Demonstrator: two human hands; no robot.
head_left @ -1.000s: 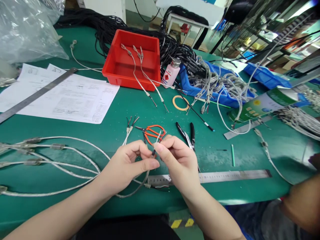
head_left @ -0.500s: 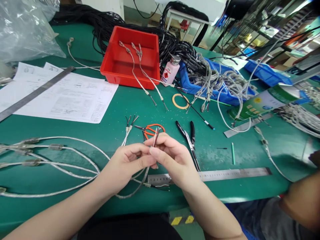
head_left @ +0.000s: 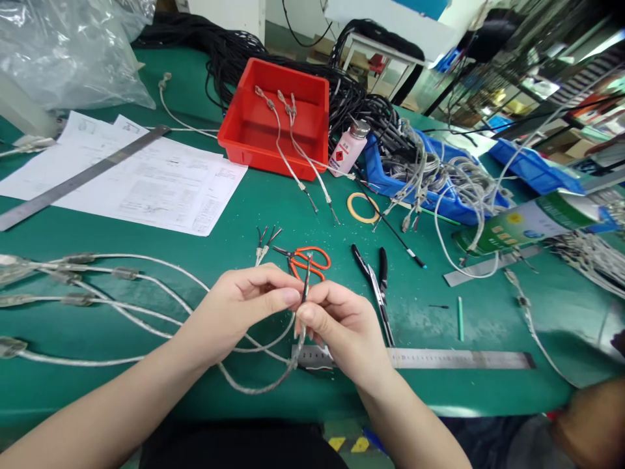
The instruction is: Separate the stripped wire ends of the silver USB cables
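Note:
At the centre, my right hand (head_left: 342,322) pinches a grey cable (head_left: 258,389) close to its stripped end. Thin dark and light wires (head_left: 307,277) point up from the grip, gathered close together. My left hand (head_left: 258,306) is closed with thumb and forefinger against the same wires; the exact contact is partly hidden. From the grip the cable loops down towards me. Just beyond my fingers lie orange-handled scissors (head_left: 315,250), partly covered. Two other stripped cable ends (head_left: 263,249) rest left of them. Black-handled pliers (head_left: 374,280) lie right of my right hand.
A steel ruler (head_left: 439,359) lies in front, partly under my right hand. A red bin (head_left: 273,156) holds cable ends beside a pink bottle (head_left: 347,148). Blue bins (head_left: 381,170) hold coiled cables. Papers (head_left: 146,182) lie left under another ruler (head_left: 88,174). A person's arm (head_left: 593,417) shows at right.
The wires, spread apart before, are now drawn together into a narrow upright bundle. My left hand's thumb has moved up along them. The whole view has shifted slightly.

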